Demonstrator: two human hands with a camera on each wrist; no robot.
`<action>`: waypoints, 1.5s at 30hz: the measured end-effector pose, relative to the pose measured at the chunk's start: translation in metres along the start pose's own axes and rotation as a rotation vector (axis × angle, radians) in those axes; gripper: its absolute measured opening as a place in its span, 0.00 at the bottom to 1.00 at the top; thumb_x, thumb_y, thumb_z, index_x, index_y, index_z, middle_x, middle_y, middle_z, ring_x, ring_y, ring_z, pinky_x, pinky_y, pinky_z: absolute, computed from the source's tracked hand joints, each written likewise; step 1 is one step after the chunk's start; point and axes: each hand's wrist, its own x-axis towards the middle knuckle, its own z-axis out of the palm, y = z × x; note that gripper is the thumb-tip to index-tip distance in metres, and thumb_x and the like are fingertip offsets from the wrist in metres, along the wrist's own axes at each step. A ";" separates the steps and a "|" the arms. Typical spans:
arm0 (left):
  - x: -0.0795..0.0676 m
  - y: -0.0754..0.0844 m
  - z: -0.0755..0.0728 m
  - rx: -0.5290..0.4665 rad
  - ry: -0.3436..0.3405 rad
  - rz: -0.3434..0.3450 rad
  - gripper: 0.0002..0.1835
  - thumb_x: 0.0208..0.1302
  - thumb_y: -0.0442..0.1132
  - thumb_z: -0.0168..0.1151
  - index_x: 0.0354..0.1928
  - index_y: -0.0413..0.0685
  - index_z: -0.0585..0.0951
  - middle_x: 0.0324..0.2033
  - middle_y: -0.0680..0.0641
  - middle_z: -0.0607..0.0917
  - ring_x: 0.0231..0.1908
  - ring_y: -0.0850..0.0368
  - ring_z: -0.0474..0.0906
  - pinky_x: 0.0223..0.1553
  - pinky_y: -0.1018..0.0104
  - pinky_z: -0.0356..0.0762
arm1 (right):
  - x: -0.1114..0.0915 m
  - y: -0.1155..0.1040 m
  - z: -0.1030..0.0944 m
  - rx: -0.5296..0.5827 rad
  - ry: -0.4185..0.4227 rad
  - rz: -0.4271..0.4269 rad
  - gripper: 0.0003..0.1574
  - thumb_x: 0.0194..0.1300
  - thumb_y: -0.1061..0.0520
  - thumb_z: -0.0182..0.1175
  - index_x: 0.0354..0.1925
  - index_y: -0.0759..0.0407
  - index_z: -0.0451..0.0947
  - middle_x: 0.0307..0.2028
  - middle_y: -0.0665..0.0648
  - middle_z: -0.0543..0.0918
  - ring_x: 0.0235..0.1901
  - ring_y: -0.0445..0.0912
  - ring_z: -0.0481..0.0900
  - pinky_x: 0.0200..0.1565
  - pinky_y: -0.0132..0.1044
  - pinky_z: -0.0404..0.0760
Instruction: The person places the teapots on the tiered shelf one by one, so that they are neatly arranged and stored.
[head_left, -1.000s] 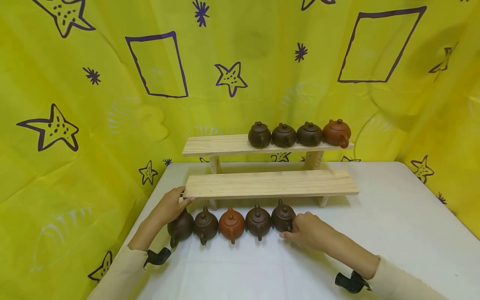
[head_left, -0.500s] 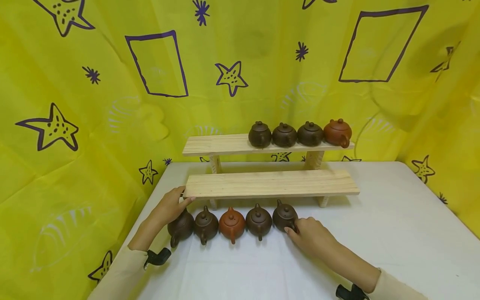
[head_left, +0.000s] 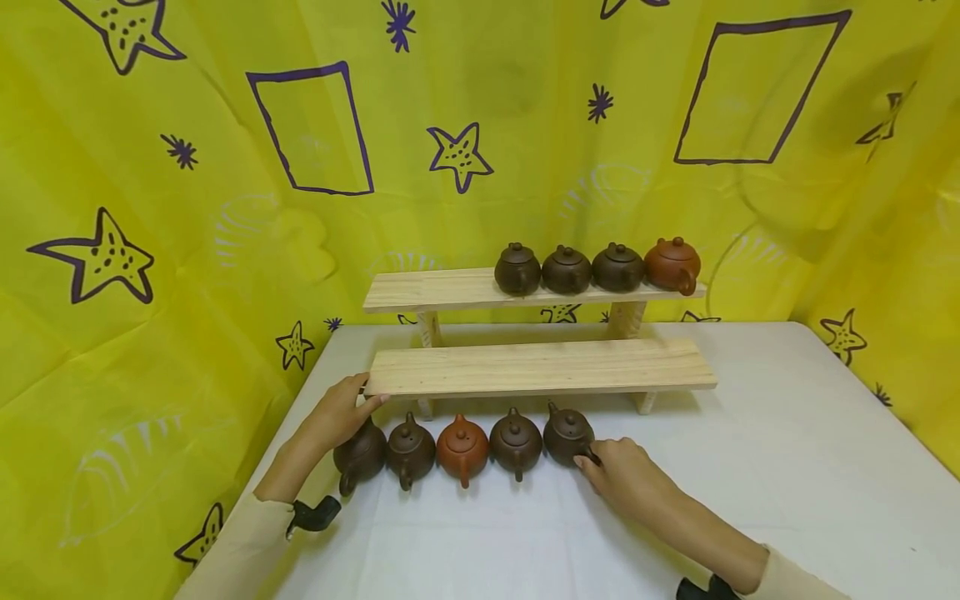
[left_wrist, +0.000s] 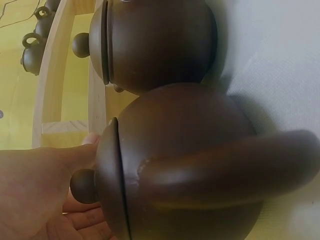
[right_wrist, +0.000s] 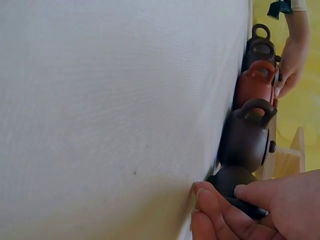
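In the head view, several small clay teapots stand in a row before a two-tier wooden shelf (head_left: 540, 369). My right hand (head_left: 633, 479) pinches the handle of the rightmost dark brown teapot (head_left: 567, 435), which stands on the table with its spout angled back-left. My left hand (head_left: 339, 414) grips the lower tier's left front corner, thumb on the front edge. Beneath that hand sits the leftmost dark teapot (left_wrist: 190, 150); its thick handle fills the left wrist view. Between these end pots are a dark teapot (head_left: 411, 452), a reddish-orange teapot (head_left: 462, 451) and another dark teapot (head_left: 516, 444).
On the upper tier (head_left: 427, 292), three dark teapots (head_left: 567, 271) and a reddish-brown teapot (head_left: 672, 265) stand toward the right end. A yellow patterned curtain (head_left: 525, 108) hangs behind and beside the white-covered table (head_left: 465, 550).
My right hand has turned the rightmost teapot a little: its handle has swung to the right and its spout to the left. My left hand stays in place.
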 end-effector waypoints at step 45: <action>0.000 0.001 0.000 -0.002 0.023 0.027 0.23 0.79 0.41 0.62 0.63 0.27 0.76 0.57 0.27 0.83 0.61 0.29 0.78 0.62 0.35 0.76 | 0.122 -0.129 -0.084 -0.005 0.095 -0.175 0.23 0.81 0.53 0.58 0.26 0.60 0.79 0.23 0.55 0.86 0.21 0.45 0.81 0.24 0.35 0.72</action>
